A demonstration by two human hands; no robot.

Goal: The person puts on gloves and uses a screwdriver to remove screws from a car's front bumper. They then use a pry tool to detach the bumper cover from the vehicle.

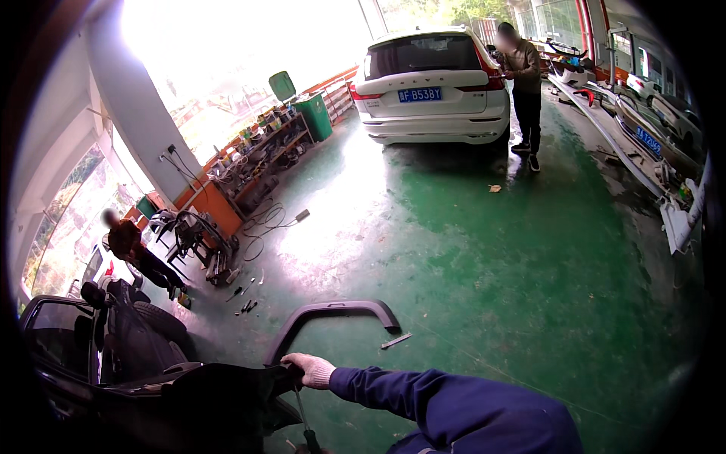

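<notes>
Head view: can see right hand [309, 371] touching dark panel [249, 387] at nine o'clock, cannot tell if clamped, with screwdriver [311, 438] at six, long axis steep, shaft pointing between eleven and twelve.

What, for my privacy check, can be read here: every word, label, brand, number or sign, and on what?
White SUV, blue rear plate: characters legible, not copied here.
Its tailgate: spaced letters, withheld; lower badges too small.
Blue plate among car parts at right: characters, withheld.
Nothing else is legible.
</notes>
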